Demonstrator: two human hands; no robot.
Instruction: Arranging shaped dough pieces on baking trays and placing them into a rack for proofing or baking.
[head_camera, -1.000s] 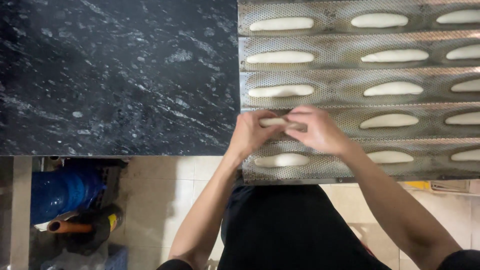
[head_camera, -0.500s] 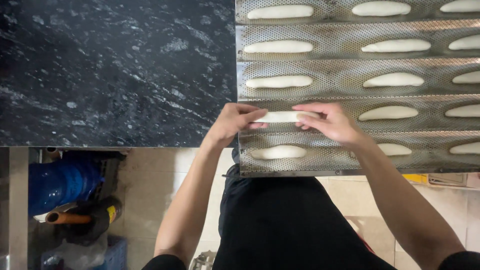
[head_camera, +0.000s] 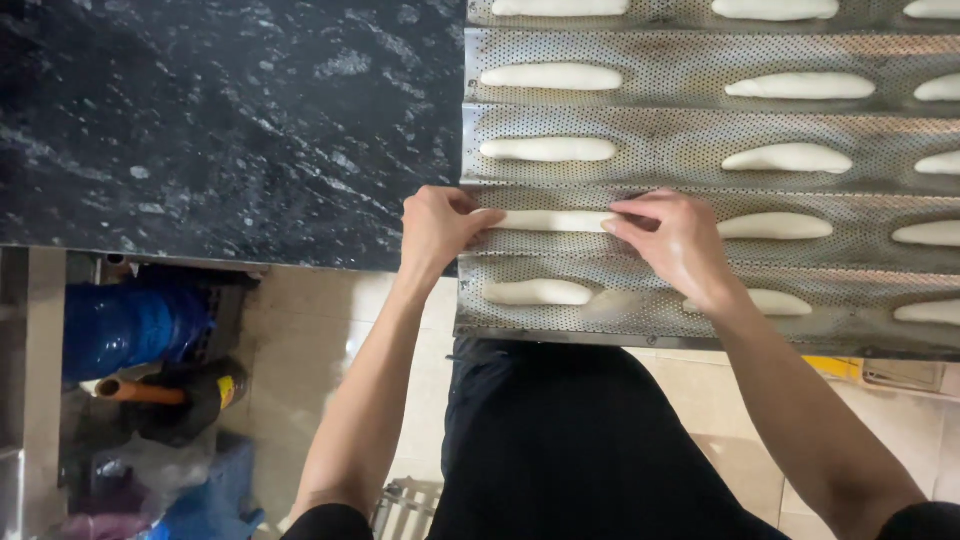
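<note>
Hands (head_camera: 440, 225) pinching dough piece (head_camera: 552, 220) ends

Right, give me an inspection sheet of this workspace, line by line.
Surface: dark speckled stone counter, bare at left; tray overhangs its front edge.
Job's things: perforated metal tray with channels; pale dough sticks lie along them; one dough stick sits between the hands.
Clutter: nothing seen on the counter.
Grips: left hand and right hand each pinch one end of that dough stick.
Cables: nothing seen.
Surroundings: tiled floor, blue container and an orange-handled tool under the counter; person wears dark clothes.
</note>
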